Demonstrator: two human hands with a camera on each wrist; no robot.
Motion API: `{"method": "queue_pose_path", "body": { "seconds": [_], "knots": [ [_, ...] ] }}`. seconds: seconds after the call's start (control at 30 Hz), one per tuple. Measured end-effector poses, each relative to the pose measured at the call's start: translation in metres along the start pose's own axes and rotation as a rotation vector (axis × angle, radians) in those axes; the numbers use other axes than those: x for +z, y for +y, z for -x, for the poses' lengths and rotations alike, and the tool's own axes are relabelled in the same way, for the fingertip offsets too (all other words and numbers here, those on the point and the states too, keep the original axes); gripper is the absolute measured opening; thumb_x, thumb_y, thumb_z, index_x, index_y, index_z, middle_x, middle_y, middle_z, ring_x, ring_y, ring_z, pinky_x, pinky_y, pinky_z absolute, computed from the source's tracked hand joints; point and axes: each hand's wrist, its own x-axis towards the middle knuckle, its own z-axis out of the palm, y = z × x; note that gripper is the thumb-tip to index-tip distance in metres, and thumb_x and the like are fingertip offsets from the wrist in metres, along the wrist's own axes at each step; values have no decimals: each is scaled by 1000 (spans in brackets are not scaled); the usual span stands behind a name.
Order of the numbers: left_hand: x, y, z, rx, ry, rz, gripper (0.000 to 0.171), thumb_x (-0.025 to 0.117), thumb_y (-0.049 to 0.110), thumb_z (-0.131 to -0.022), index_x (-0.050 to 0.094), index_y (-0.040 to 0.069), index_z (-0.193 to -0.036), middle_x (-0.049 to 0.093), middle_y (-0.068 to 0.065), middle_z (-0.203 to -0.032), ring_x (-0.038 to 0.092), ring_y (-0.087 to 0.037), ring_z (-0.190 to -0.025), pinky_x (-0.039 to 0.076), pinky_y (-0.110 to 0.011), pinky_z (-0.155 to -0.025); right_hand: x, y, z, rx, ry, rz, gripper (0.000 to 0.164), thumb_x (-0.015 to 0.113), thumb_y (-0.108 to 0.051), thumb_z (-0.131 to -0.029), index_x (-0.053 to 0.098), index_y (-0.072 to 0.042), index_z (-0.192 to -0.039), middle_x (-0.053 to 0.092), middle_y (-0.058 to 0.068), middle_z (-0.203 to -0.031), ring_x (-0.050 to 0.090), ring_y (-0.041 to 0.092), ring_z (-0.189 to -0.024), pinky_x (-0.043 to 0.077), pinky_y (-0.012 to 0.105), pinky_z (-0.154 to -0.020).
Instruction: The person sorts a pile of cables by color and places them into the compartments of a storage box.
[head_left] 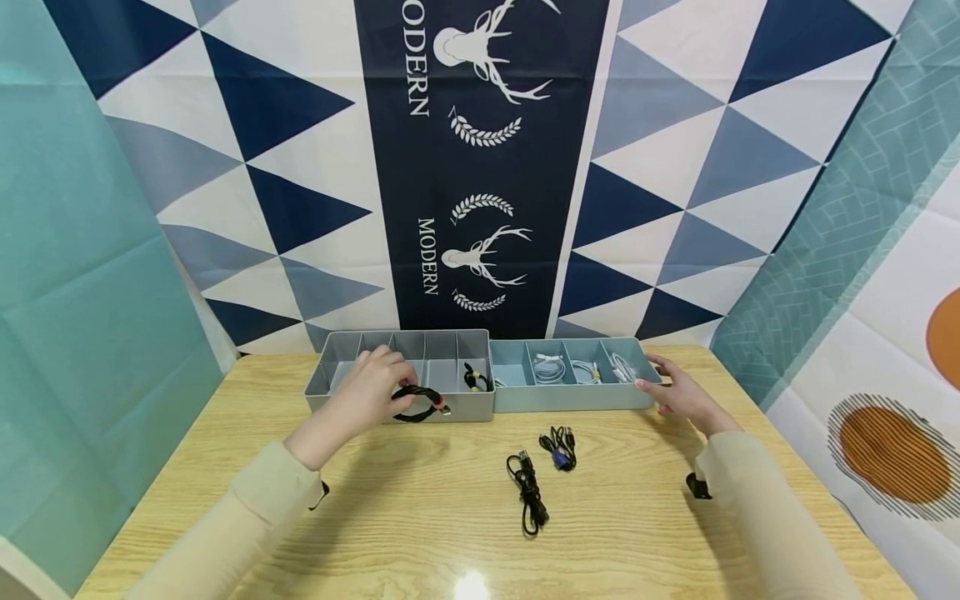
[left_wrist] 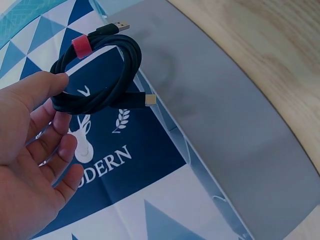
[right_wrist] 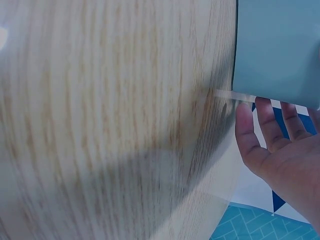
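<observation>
My left hand (head_left: 375, 385) pinches a coiled black USB cable (left_wrist: 132, 55) between thumb and fingertips, in front of the grey divided box (head_left: 408, 408). The cable has a red tie (left_wrist: 82, 46), and both metal plugs show in the left wrist view. At the right end of the light-blue divided box (head_left: 570, 400), my right hand (head_left: 684, 393) touches the corner, its thumb by the rim. In the right wrist view, its fingers (right_wrist: 270, 125) lie loosely bent beside the end wall; the thumb is out of sight there.
Two bundled black cables, one long (head_left: 529, 492) and one with a blue connector (head_left: 560, 450), lie on the wooden table (head_left: 450, 533). A black cable with yellow (head_left: 474, 379) sits in the grey box's rightmost compartment. White cables (head_left: 549, 368) fill several light-blue compartments. Patterned cloth (head_left: 300, 167) hangs behind.
</observation>
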Motion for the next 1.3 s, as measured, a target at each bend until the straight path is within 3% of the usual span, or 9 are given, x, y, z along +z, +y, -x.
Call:
{"method": "queue_pose_path", "body": {
  "seconds": [0.3,0.6,0.77,1.03,1.3],
  "knots": [
    [-4,-4,-8,-50,5,21,14,77,22,-77,65,17,-81,61,4,-85,50,-18,-84,38,-36,-71,0,1,-1,1,10,-4,87,54,-46,-93,1,-14,-153,8,36,-147,35,43,-118,49,39,-81],
    [0,-9,-16,-73,18,69,14,75,23,-79,64,16,-85,58,3,-88,50,-19,-91,39,-41,-78,0,0,0,4,12,-3,87,54,-47,-93,2,-14,-153,9,35,-148,35,42,-120,49,43,-85],
    [0,-11,-22,-96,45,92,11,73,21,-80,64,15,-83,59,3,-85,49,-18,-86,40,-43,-82,0,0,1,-2,3,-2,88,53,-49,-93,1,-13,-153,7,35,-148,33,45,-124,48,47,-89],
    [7,-17,-32,-165,87,125,9,73,19,-80,65,14,-82,59,1,-81,49,-19,-82,39,-39,-76,2,2,0,-22,1,-5,85,53,-46,-94,1,-13,-153,6,33,-150,31,47,-128,47,51,-91],
    [15,-22,-40,-259,105,173,11,72,21,-80,65,13,-81,60,-2,-81,48,-21,-82,38,-41,-76,1,3,-1,-21,10,-4,87,54,-47,-93,2,-13,-153,9,35,-147,35,44,-123,49,44,-86]
  ]
}}
